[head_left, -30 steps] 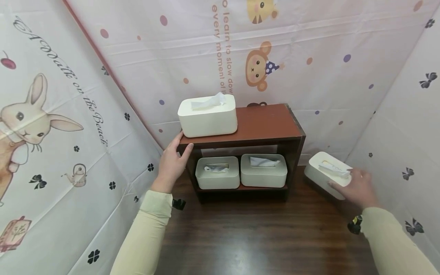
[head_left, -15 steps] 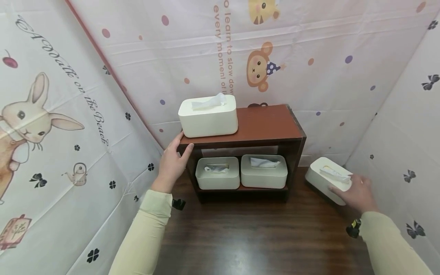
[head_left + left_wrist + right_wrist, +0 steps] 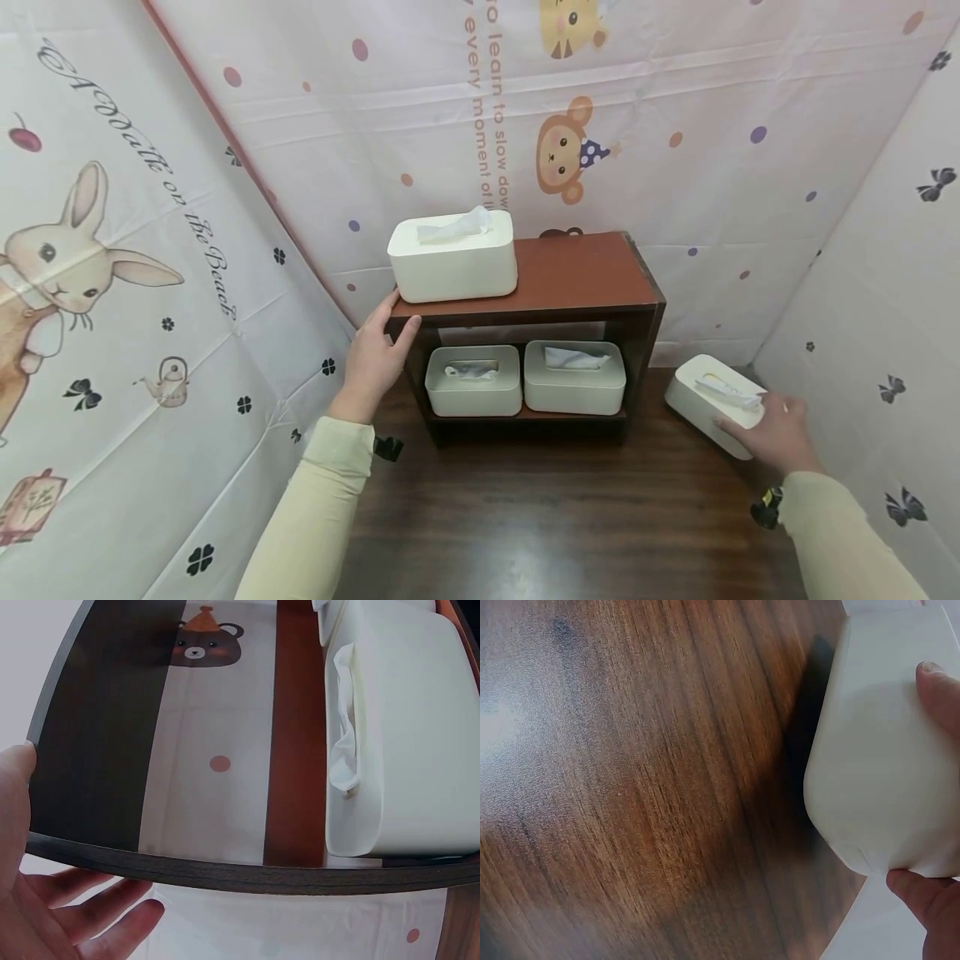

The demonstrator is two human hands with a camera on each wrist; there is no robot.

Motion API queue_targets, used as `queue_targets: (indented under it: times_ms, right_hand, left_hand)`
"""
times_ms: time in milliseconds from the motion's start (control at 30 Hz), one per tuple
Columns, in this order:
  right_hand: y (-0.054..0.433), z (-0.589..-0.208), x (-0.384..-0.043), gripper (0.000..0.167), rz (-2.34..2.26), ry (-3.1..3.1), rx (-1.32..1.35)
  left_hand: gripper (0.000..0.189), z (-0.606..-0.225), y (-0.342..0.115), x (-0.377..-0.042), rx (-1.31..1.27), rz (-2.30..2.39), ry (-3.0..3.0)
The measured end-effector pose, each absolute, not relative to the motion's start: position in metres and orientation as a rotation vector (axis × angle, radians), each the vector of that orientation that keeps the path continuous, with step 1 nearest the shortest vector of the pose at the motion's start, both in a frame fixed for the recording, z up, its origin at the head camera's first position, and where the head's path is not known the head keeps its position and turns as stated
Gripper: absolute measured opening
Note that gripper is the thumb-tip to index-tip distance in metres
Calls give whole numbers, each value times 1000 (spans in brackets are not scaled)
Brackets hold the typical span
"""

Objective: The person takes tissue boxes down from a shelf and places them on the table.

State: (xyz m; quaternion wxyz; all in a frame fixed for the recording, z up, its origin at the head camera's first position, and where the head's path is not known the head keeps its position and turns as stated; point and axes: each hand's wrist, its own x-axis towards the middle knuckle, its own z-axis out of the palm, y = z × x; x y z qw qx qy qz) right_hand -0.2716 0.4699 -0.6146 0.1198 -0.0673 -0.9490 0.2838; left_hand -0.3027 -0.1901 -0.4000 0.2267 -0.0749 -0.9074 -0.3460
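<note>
In the head view my left hand [image 3: 369, 362] grips the upper left corner of a dark brown shelf [image 3: 585, 267], thumb at the front and fingers along the side. The left wrist view shows the thumb on one edge of the side panel [image 3: 86, 735]. At the right, my right hand [image 3: 782, 432] holds the near end of a white tissue box [image 3: 699, 417]. That box sits low over the table, angled. In the right wrist view its end [image 3: 877, 757] lies between thumb and finger; whether its base touches the table cannot be seen.
Another white tissue box [image 3: 453, 273] stands on the left of the shelf top. Inside the shelf are a left tissue box [image 3: 474, 402] and a right tissue box [image 3: 574, 397], side by side. Printed cloth [image 3: 675, 92] encloses the dark wood table [image 3: 525, 508] at the back and sides.
My right hand has lowered the tissue box toward the table, slightly nearer to me. My left hand keeps its hold on the shelf corner. The view has shifted slightly.
</note>
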Motion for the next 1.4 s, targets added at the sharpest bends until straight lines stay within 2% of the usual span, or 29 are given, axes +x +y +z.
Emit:
queue_targets:
  times_ms: [600, 833, 1133, 1400]
  right_hand:
    - [471, -630, -270, 108, 809, -2835, -176]
    - [470, -637, -272, 107, 821, -2806, -182]
    - [465, -632, -267, 119, 833, -2893, -307]
    - [462, -628, -265, 120, 831, -2905, -300]
  left_hand:
    - [78, -402, -189, -304, -188, -959, -2504]
    - [76, -402, -190, -305, -200, -959, -2484]
    - [76, -403, -190, -305, -198, -944, -2483]
    - [75, -402, -190, -304, -208, -941, -2481]
